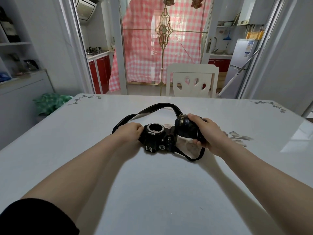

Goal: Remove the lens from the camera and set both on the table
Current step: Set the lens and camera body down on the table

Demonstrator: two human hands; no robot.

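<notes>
A black camera body point(156, 137) lies on its back on the white table point(152, 184), its bare lens mount facing up. My left hand point(129, 132) grips the body's left side. The black lens point(185, 127) is off the body and held just to its right, slightly above the table, with my right hand point(207, 132) wrapped around its barrel. The black neck strap point(157, 106) loops away behind the camera and another part curls under my right hand.
A white chair point(191, 80) stands at the table's far edge. Beyond it are a glass door with a pink checked curtain point(160, 53) and a fridge point(240, 65) to the right. A green bag point(50, 102) sits off the table's left corner.
</notes>
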